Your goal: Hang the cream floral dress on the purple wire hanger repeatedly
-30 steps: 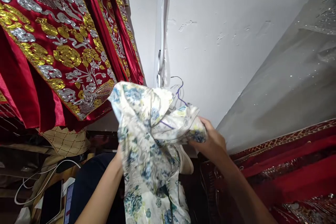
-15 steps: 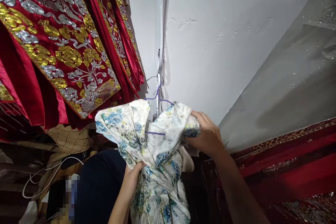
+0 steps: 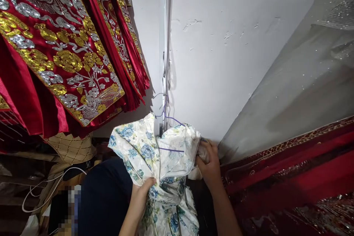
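A white dress with blue flowers point(image 3: 155, 158) hangs on a thin purple wire hanger point(image 3: 168, 118) in front of me. My left hand point(image 3: 142, 197) is closed on a bunch of the dress fabric at its front, below the collar. My right hand point(image 3: 208, 164) grips the right shoulder of the dress, fingers curled into the cloth. The hanger's hook rises above the collar, near a white strip point(image 3: 166, 44) that runs down the wall.
Red garments with gold and silver embroidery point(image 3: 61, 51) hang at the upper left. A grey sparkly fabric point(image 3: 298, 81) and more red embroidered cloth point(image 3: 290, 177) fill the right. A woven hat point(image 3: 70, 147), a white cable point(image 3: 41, 188) and a dark cloth point(image 3: 105, 195) lie at the lower left.
The dress has come down and turned so its collar and hanger face me. My left hand slid from behind the cloth to grip its front; my right hand dropped lower on the shoulder.
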The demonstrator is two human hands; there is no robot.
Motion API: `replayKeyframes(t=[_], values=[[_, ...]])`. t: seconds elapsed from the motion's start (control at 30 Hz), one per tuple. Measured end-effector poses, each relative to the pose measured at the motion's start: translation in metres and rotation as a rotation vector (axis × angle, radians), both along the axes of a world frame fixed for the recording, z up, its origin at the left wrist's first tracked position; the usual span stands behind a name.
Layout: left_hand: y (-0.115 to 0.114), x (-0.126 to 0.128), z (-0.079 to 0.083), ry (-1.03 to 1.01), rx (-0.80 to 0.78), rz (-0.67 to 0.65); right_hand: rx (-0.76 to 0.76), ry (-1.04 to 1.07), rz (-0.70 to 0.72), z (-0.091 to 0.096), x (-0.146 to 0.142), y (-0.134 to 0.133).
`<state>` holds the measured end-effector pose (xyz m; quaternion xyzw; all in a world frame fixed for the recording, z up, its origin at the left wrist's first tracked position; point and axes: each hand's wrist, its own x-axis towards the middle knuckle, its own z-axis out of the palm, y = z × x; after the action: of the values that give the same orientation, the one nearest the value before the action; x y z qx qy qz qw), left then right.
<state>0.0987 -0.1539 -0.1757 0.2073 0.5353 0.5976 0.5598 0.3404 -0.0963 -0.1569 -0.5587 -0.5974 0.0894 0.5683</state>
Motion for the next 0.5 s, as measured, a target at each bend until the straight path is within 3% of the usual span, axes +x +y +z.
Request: replayKeyframes(t=[0.1, 0.2, 0.27, 0.4, 0.5], values=[[0.001, -0.004, -0.007, 0.055, -0.086, -0.023, 0.072, 0.139, -0.192, 0.021, -0.004, -0.003], [-0.002, 0.001, -0.013, 0.049, -0.112, -0.024, 0.099, 0.365, -0.297, 0.017, -0.024, -0.028], [-0.004, 0.004, -0.016, 0.025, -0.099, -0.038, -0.092, 0.465, -0.116, 0.002, -0.044, -0.045], [-0.005, 0.005, -0.014, -0.031, -0.073, -0.073, -0.653, 0.439, 0.464, -0.025, -0.083, -0.058], [-0.006, 0.000, -0.011, -0.035, -0.030, -0.099, -0.736, 0.297, 0.566, -0.027, -0.095, -0.050]])
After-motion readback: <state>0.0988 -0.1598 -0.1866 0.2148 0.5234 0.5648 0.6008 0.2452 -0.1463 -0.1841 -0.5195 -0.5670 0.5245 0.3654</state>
